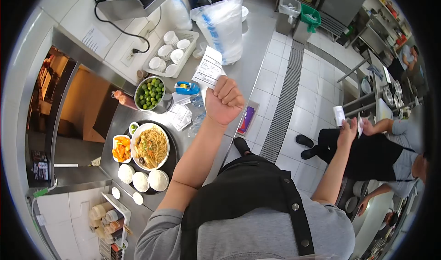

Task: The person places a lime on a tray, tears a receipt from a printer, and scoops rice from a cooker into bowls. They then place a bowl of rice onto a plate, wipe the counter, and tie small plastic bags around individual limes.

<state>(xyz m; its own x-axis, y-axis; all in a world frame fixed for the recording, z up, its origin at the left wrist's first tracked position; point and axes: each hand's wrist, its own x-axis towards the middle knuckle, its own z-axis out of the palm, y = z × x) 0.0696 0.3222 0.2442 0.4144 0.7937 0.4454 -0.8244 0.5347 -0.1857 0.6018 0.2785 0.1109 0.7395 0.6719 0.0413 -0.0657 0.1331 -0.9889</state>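
My left hand (224, 100) is raised over the counter, its fingers closed on a printed order slip (209, 68) that stands up from the fist. To the right, my right hand (347, 132) is stretched out with a small white paper slip (339, 116) at its fingers. A co-worker's hand (368, 127) is beside it, and another pale piece (359, 124) shows between the two hands. Below my left hand, a round dark tray (172, 145) carries a bowl of noodles (150, 146), a dish of orange food (121, 148) and rice mounds (141, 182).
Green limes fill a metal bowl (150, 93) beside a blue tape dispenser (186, 87) and loose slips (179, 117). White cups stand in a plastic basket (186, 60), near a bulky clear plastic bag (220, 25). A floor grate (285, 99) runs between the counters; the co-worker stands at right.
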